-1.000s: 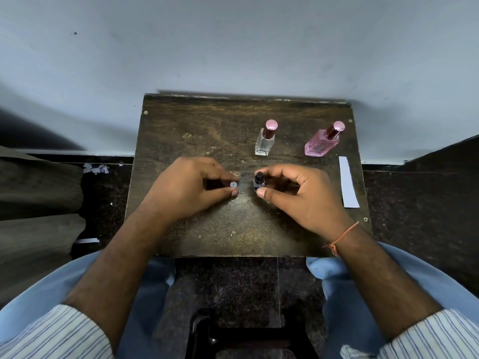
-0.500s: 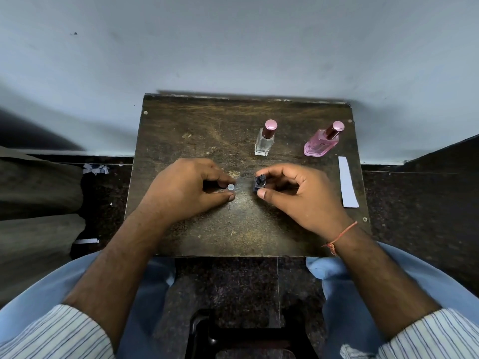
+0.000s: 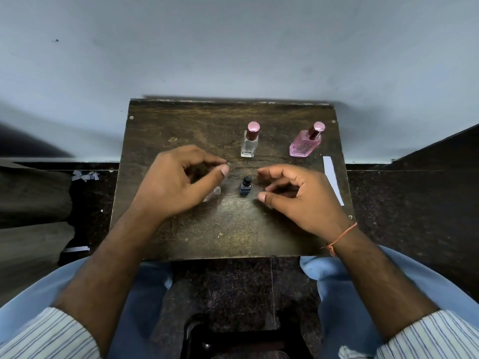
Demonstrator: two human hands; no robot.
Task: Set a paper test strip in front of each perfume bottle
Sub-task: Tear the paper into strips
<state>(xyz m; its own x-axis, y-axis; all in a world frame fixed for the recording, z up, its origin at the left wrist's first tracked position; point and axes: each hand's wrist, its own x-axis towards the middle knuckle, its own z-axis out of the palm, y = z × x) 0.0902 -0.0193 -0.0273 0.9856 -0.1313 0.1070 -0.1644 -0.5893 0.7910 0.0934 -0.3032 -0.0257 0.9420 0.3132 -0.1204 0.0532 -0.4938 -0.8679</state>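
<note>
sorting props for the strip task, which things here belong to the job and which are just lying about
Job: clear glass bottle with pink cap; pink glass bottle; small dark blue bottle; white paper strip.

Lying about: small clear cap; white paper scraps on the floor.

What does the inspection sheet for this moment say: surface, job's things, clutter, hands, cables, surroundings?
Surface: dark worn wooden table.
Job's things: clear bottle and pink bottle upright at the back; small dark bottle uncapped between the hands; one paper strip at the right edge.
Clutter: clear cap beside the left hand.
Hands: left and right hand loosely curled, holding nothing.
Cables: nothing seen.
Surroundings: pale wall; paper scraps on the dark floor.
</note>
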